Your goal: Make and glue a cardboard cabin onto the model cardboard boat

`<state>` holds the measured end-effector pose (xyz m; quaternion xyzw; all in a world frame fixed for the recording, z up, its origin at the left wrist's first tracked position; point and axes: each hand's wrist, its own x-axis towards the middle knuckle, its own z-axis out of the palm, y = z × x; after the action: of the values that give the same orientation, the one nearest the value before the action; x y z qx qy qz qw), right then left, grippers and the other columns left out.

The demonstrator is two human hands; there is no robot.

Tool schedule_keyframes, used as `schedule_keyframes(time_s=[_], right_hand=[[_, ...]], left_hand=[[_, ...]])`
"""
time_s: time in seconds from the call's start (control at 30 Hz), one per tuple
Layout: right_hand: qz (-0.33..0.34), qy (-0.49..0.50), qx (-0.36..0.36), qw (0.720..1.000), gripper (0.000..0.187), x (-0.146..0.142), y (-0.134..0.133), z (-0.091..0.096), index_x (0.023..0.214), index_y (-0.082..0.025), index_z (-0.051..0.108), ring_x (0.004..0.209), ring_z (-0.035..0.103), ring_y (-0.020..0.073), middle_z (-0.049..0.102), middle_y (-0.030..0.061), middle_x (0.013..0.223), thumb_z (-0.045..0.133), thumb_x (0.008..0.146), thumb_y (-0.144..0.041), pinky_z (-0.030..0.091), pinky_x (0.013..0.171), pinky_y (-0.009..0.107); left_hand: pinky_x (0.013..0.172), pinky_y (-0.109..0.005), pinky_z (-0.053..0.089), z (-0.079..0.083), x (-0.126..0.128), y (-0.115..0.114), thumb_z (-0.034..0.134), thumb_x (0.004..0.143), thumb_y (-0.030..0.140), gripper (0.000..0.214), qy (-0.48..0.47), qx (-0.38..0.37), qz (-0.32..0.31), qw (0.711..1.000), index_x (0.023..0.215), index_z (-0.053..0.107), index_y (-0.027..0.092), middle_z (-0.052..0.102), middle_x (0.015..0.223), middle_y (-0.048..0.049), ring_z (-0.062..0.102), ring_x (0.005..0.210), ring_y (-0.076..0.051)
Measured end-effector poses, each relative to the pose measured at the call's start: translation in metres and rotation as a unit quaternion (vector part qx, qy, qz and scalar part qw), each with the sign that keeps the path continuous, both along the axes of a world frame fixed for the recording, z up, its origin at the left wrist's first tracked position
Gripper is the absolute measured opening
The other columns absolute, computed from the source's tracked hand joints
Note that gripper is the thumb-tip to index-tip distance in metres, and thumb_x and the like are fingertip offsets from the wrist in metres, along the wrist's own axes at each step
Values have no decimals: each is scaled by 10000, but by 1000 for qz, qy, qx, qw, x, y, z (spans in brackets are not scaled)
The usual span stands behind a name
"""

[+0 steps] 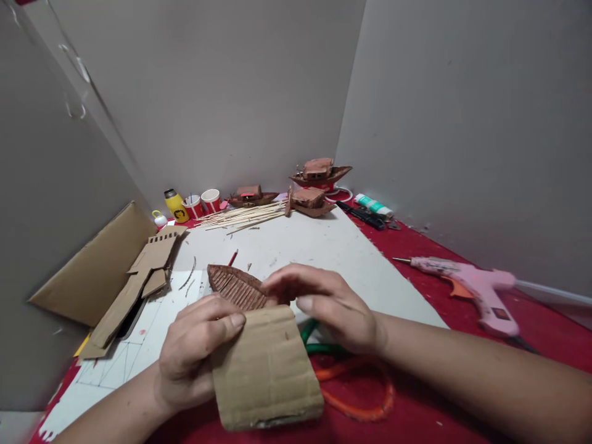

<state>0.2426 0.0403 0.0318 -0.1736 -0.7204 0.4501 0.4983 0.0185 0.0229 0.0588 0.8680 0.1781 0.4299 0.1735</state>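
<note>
My left hand [201,345] grips a bent piece of brown cardboard [271,370] by its left edge, thumb on top. Just behind the cardboard lies a small brown model boat hull [238,288] with ribbed planks across it. Over the hull's right end is my right hand [330,305], its fingers curved and the thumb apart from them. Whether its fingertips touch the hull is hard to see. The hull's near end is hidden by the cardboard and my hands. Beneath my right hand show a green-handled tool [319,345] and an orange loop [363,404].
At right lies a pink glue gun [467,280]. Cut cardboard pieces [150,256] and a large cardboard sheet [99,271] stand left. Thin sticks [245,216], paper cups [210,202], a yellow bottle [176,206] and a finished boat model [319,171] line the back.
</note>
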Motion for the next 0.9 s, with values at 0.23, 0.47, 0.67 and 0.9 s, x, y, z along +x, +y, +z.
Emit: schedule_keyframes(time_s=[0.23,0.47,0.67,0.9], right_hand=[[111,-177,-80,975,282,-1,3,18,772,-115,639,639,468,102,537,-10,672,620,865,-381,392,581,211],[128,-189,19,973,196,4,0,20,782,-114,639,592,472,80,534,-13,653,567,910,-243,393,552,186],[76,-182,49,979,232,4,7,13,705,-143,583,539,409,71,471,-36,598,537,915,-231,352,502,183],[10,-194,159,968,213,3,10,5,774,-141,609,549,457,85,558,-2,621,500,935,-229,379,528,198]], left_hand=[[484,-227,461,4,16,-5,513,903,159,172,119,42,73,989,827,655,217,665,619,-5,588,493,-132],[493,-216,483,1,13,-5,551,890,173,149,126,8,63,990,788,656,199,656,599,-12,606,507,-130],[751,-275,555,7,-5,16,591,870,125,290,101,-209,-46,972,1138,655,217,735,991,-92,704,874,-194],[646,-303,551,11,-8,18,694,817,386,368,52,-457,-52,887,1125,678,187,738,908,-90,687,767,-226]])
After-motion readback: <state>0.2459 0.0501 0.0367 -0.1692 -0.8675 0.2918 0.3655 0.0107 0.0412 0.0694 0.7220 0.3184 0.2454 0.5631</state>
